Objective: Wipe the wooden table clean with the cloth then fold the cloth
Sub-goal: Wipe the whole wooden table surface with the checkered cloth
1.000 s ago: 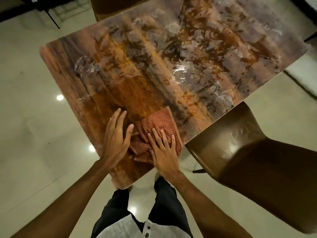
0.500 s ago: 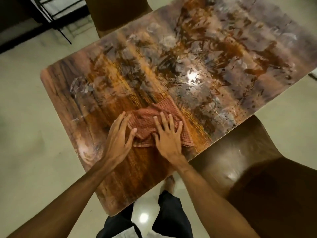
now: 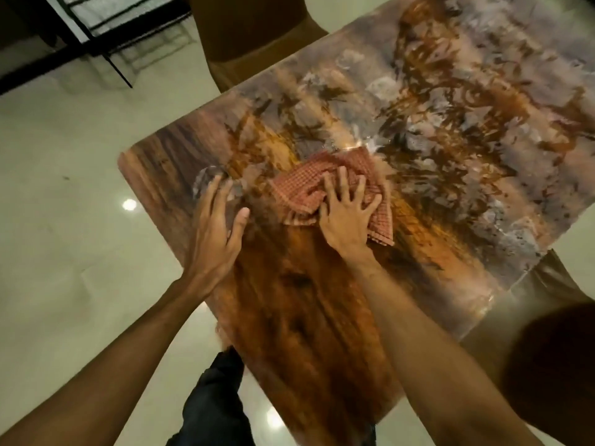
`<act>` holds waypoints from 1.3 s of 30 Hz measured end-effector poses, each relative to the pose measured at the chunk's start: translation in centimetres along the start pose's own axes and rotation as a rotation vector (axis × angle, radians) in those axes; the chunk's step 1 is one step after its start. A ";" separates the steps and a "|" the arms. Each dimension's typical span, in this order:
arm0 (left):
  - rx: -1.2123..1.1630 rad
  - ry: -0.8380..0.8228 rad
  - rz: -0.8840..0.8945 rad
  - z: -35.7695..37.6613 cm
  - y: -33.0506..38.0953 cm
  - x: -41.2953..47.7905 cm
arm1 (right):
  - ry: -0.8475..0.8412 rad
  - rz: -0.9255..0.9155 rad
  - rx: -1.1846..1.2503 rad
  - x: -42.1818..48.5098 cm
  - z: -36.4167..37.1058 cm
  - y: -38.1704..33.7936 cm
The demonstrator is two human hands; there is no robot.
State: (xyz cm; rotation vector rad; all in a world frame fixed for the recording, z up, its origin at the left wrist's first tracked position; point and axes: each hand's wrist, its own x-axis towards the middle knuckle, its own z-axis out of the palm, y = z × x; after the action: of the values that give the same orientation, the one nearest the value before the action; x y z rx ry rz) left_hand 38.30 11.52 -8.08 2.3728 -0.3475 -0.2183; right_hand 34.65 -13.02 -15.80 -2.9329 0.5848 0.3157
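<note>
A crumpled red checked cloth (image 3: 302, 188) lies on the wooden table (image 3: 322, 317), whose far half is streaked with pale smears. My right hand (image 3: 346, 214) presses flat on the cloth with fingers spread, covering its near right part. My left hand (image 3: 219, 230) rests flat on the bare wood to the left of the cloth, apart from it, fingers together and holding nothing. Its fingertips reach a round pale mark (image 3: 209, 181) on the table.
A brown chair (image 3: 251, 37) stands at the table's far side. Another brown chair (image 3: 547, 349) is close on my right, against the table's edge. Pale tiled floor (image 3: 64, 220) surrounds the table. A dark metal frame (image 3: 106, 37) stands at the far left.
My right hand has pushed the cloth away from me, from the table's near edge toward its middle. My left hand slid forward beside it and now sits apart from the cloth.
</note>
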 end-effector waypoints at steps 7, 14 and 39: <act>-0.033 -0.077 0.036 -6.1 -5.3 3.9 | -0.045 -0.263 -0.008 -2.1 1.2 -18.0; -0.001 -0.125 0.093 -8.9 -8.1 4.2 | -0.007 0.139 0.134 0.2 0.5 -18.7; 0.052 -0.416 0.408 -9.6 -8.4 3.3 | 0.072 0.841 0.242 -20.9 5.8 -18.4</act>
State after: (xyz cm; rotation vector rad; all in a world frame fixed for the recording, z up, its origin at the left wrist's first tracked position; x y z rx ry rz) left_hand 45.42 22.60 -7.02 2.2335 -1.0299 -0.5128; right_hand 21.92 12.41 -14.90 -2.3231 1.7085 0.1914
